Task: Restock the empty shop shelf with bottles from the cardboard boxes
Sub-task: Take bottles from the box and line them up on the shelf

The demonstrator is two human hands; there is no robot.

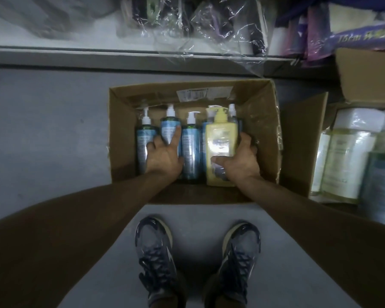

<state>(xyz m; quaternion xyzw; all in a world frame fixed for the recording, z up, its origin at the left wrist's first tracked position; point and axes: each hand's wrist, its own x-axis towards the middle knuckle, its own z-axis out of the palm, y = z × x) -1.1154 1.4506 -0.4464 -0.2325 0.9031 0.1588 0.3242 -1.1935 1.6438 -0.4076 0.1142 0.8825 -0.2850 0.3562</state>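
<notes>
1. An open cardboard box [260, 121] stood on the grey floor [42, 130], and every bottle of the task lay inside it.
2. A row of blue bottles [190, 143] lay flat on the box bottom, side by side. Their long axes ran from the box's near wall to its far wall, and their white pump heads pointed at the far wall.
3. A yellow bottle [220, 138] lay at the right end of that row, partly on top of the blue ones. It had the same line, with its pump head towards the far wall.
4. The hands were apart, both inside the box.
5. The left hand [162, 157] lay over the second blue bottle [168, 127] from the box's left wall. Its thumb was straight along the bottle's face and its fingers curled down the bottle's left side.
6. The right hand [242, 161] gripped the yellow bottle near its base, thumb across the front and fingers curled round the right side.
7. Beyond the far wall ran a shelf [76, 52] holding crumpled clear wrap.
8. To the right of the box stood wrapped pale bottles [347, 156].
9. On the near side of the box were two dark shoes [156, 247].
</notes>
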